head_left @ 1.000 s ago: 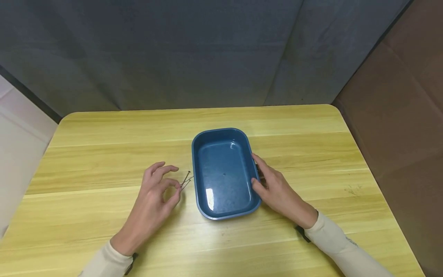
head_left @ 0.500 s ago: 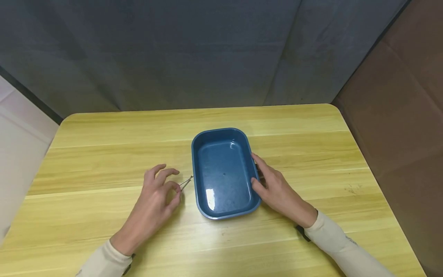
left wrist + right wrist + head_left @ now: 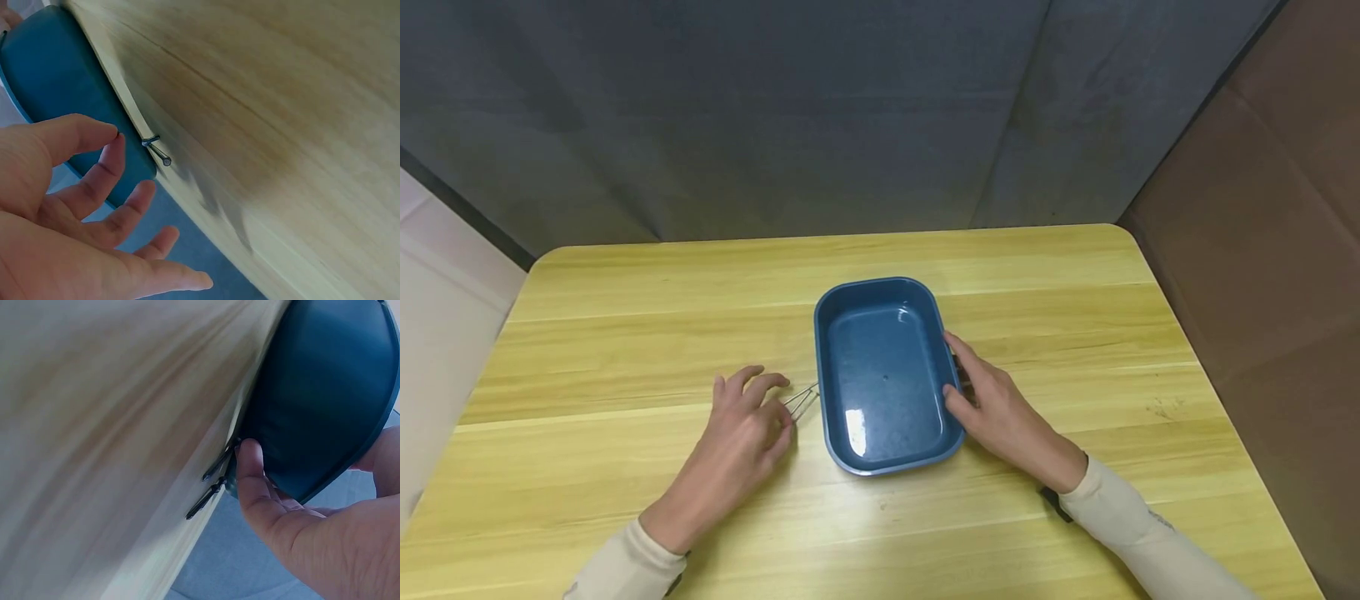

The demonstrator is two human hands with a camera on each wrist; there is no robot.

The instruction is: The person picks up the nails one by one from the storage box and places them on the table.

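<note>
A blue rectangular tray (image 3: 880,292) stands at the middle of the yellow wooden table (image 3: 625,333). Two thin metal nails (image 3: 802,399) lie on the table against the tray's left wall. My left hand (image 3: 775,400) rests flat beside them with loosely spread fingers, its fingertips at the nails' near ends; in the left wrist view the nails (image 3: 156,150) lie just past the hand (image 3: 112,187), ungripped. My right hand (image 3: 970,383) rests against the tray's right wall, thumb on the side. In the right wrist view, two dark nails (image 3: 212,481) lie by the thumb (image 3: 250,469) and the tray (image 3: 325,394).
A grey curtain (image 3: 775,108) hangs behind the table's far edge. A brown panel (image 3: 1277,208) stands to the right. Bare tabletop stretches all around the tray.
My left hand has come down from a raised pinch to lie flat on the table. The nails it held up now lie on the table by the tray. The right hand has stayed still.
</note>
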